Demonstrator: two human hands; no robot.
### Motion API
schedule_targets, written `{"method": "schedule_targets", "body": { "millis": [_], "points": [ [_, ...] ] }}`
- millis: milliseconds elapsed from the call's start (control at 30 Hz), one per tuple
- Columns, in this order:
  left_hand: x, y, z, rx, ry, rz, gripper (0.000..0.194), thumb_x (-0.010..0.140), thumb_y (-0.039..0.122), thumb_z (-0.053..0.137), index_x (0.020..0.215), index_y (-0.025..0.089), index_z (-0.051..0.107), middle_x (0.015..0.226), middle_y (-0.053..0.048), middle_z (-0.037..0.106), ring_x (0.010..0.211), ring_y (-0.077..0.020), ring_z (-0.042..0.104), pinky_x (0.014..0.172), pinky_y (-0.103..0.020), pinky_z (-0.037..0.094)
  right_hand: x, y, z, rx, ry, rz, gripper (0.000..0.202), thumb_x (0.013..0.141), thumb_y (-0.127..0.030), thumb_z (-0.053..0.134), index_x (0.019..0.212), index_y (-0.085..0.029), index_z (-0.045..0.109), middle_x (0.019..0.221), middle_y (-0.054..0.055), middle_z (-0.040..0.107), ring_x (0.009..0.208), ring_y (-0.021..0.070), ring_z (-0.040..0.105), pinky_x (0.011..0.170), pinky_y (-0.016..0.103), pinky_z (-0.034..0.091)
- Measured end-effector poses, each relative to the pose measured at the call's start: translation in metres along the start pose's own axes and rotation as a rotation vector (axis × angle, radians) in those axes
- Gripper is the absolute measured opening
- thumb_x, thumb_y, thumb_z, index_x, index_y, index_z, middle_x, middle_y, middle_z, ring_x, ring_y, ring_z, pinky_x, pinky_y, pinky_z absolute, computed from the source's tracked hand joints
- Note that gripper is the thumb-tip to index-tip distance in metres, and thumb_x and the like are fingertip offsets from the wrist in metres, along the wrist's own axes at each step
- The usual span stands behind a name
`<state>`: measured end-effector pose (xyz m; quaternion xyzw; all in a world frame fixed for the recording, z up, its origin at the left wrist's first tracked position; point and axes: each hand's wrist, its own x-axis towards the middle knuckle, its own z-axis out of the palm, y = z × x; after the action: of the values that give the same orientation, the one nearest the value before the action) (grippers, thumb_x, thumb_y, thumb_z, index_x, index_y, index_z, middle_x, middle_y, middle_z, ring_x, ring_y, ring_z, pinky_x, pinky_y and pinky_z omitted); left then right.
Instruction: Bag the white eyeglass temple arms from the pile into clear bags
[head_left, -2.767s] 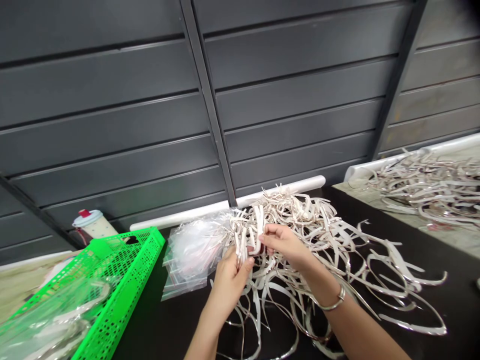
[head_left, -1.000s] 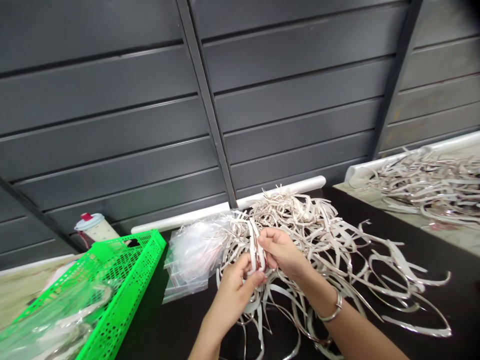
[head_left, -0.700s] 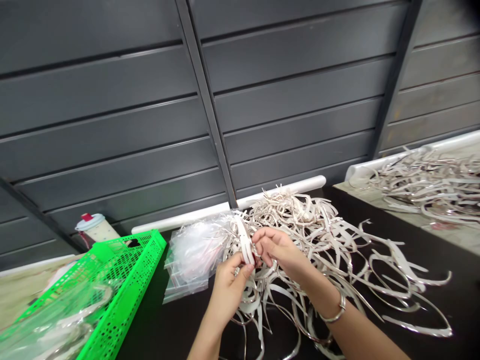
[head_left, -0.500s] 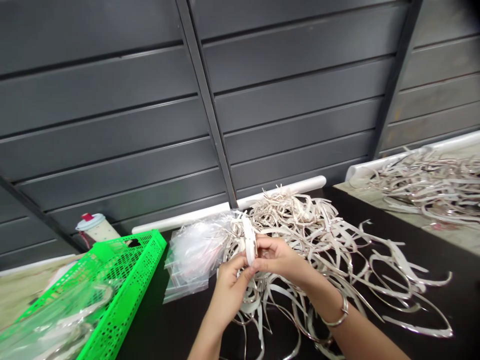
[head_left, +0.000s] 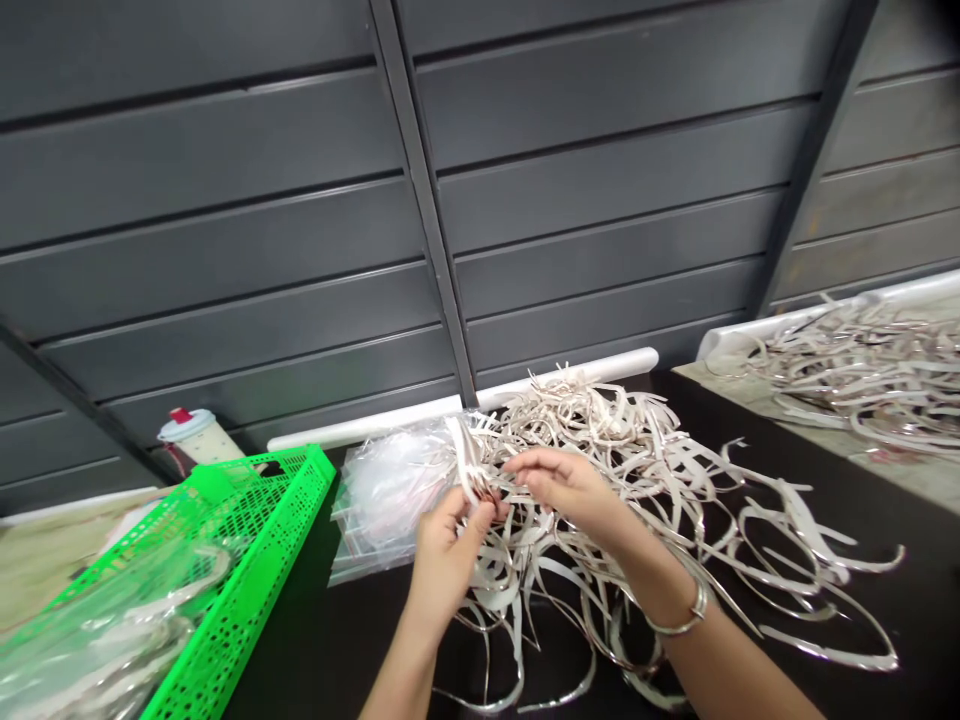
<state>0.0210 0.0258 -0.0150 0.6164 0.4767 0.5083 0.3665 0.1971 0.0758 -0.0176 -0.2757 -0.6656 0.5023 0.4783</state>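
Note:
My left hand (head_left: 446, 548) is closed around a small bundle of curved white strips (head_left: 466, 458), pinched between thumb and fingers; the strips stand up above the hand. Just to the right, my right hand (head_left: 576, 492) is held with its fingers apart and nothing visible in it. A bracelet (head_left: 686, 612) circles the right wrist. Beneath and behind both hands spreads a tangled heap of white strips with shiny edges (head_left: 660, 460). Clear zip bags (head_left: 390, 490) lie left of the heap, close to the left hand.
A green perforated crate (head_left: 255, 580) at the left holds clear bags with white strips (head_left: 142, 640). Behind it stands a cup with a red-topped lid (head_left: 199, 435). White tubes (head_left: 367, 425) run along the grey panelled wall (head_left: 300, 240). Another strip pile (head_left: 885, 370) lies far right.
My right hand has let go of the bundle and moved slightly right, its fingers opening. My left hand keeps the strips, which now lean left and fan apart. The view has shifted a little.

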Motion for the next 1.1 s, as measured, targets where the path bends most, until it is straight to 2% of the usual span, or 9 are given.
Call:
{"method": "schedule_targets", "body": {
  "millis": [167, 267, 367, 433, 533, 667, 833, 967, 1100],
  "points": [
    [0.002, -0.002, -0.012, -0.263, 0.17, -0.015, 0.021, 0.083, 0.035, 0.062, 0.093, 0.016, 0.064, 0.078, -0.002, 0.071, 0.076, -0.0155, 0.066, 0.077, -0.025, 0.049, 0.009, 0.014, -0.025, -0.527, -0.019, 0.111, 0.017, 0.084, -0.025, 0.055, 0.074, -0.019, 0.067, 0.068, 0.003, 0.062, 0.06, 0.0158, 0.054, 0.058, 0.031, 0.044],
    [0.001, -0.002, -0.012, -0.316, 0.172, -0.032, 0.024, 0.082, 0.035, 0.064, 0.097, 0.016, 0.064, 0.077, -0.001, 0.072, 0.073, -0.014, 0.066, 0.077, -0.024, 0.05, 0.014, 0.032, -0.025, -0.769, -0.062, 0.16, 0.012, 0.081, -0.02, 0.058, 0.081, -0.018, 0.07, 0.086, 0.007, 0.067, 0.08, 0.0217, 0.06, 0.074, 0.037, 0.046],
    [0.0, 0.0, -0.01, -0.353, 0.148, -0.079, 0.028, 0.082, 0.036, 0.065, 0.103, 0.017, 0.063, 0.08, -0.002, 0.073, 0.074, -0.0141, 0.067, 0.078, -0.025, 0.05, 0.018, 0.053, -0.021, -0.856, -0.089, 0.207, 0.032, 0.067, -0.018, 0.072, 0.099, -0.017, 0.069, 0.108, 0.012, 0.065, 0.102, 0.0294, 0.056, 0.086, 0.041, 0.042],
    [0.0, 0.002, -0.009, -0.376, 0.142, -0.088, 0.03, 0.081, 0.036, 0.066, 0.104, 0.017, 0.063, 0.08, -0.002, 0.074, 0.074, -0.0142, 0.067, 0.078, -0.026, 0.051, 0.02, 0.065, -0.019, -0.897, -0.134, 0.243, 0.032, 0.063, -0.013, 0.073, 0.094, -0.017, 0.071, 0.106, 0.011, 0.067, 0.102, 0.0292, 0.057, 0.086, 0.038, 0.043],
    [0.001, 0.004, -0.01, -0.421, 0.145, -0.083, 0.029, 0.08, 0.035, 0.068, 0.102, 0.017, 0.063, 0.077, -0.002, 0.074, 0.073, -0.0139, 0.068, 0.078, -0.025, 0.051, 0.024, 0.073, -0.021, -0.923, -0.158, 0.266, 0.013, 0.075, -0.012, 0.059, 0.078, -0.019, 0.071, 0.085, 0.004, 0.07, 0.083, 0.0208, 0.063, 0.076, 0.029, 0.045],
    [0.002, 0.006, -0.013, -0.477, 0.163, -0.092, 0.028, 0.077, 0.033, 0.07, 0.099, 0.017, 0.064, 0.076, -0.002, 0.075, 0.07, -0.0134, 0.068, 0.076, -0.024, 0.051, 0.026, 0.066, -0.039, -0.947, -0.05, 0.257, 0.027, 0.089, -0.018, 0.041, 0.089, -0.018, 0.067, 0.082, 0.003, 0.069, 0.072, 0.0162, 0.063, 0.068, 0.025, 0.045],
    [0.002, 0.006, -0.013, -0.505, 0.157, -0.099, 0.028, 0.077, 0.033, 0.071, 0.098, 0.017, 0.063, 0.075, -0.002, 0.075, 0.069, -0.0133, 0.069, 0.075, -0.023, 0.051, 0.023, 0.056, -0.06, -1.048, 0.035, 0.251, 0.026, 0.085, -0.011, 0.043, 0.092, -0.015, 0.068, 0.094, 0.008, 0.068, 0.089, 0.0201, 0.062, 0.082, 0.028, 0.043],
    [0.002, 0.005, -0.011, -0.498, 0.143, -0.101, 0.029, 0.079, 0.033, 0.069, 0.102, 0.017, 0.061, 0.076, -0.002, 0.075, 0.074, -0.015, 0.07, 0.077, -0.024, 0.05, 0.022, 0.055, -0.043, -1.118, -0.012, 0.217, 0.026, 0.087, -0.014, 0.045, 0.094, -0.014, 0.069, 0.108, 0.011, 0.064, 0.103, 0.0222, 0.057, 0.091, 0.03, 0.039],
    [0.003, 0.007, -0.009, -0.498, 0.134, -0.103, 0.031, 0.079, 0.033, 0.068, 0.104, 0.018, 0.059, 0.078, -0.002, 0.075, 0.075, -0.0154, 0.07, 0.077, -0.024, 0.05, 0.022, 0.064, -0.012, -1.123, -0.237, 0.235, 0.018, 0.083, -0.029, 0.059, 0.093, -0.02, 0.071, 0.096, 0.006, 0.069, 0.089, 0.0201, 0.062, 0.074, 0.026, 0.045]
  ]
}}
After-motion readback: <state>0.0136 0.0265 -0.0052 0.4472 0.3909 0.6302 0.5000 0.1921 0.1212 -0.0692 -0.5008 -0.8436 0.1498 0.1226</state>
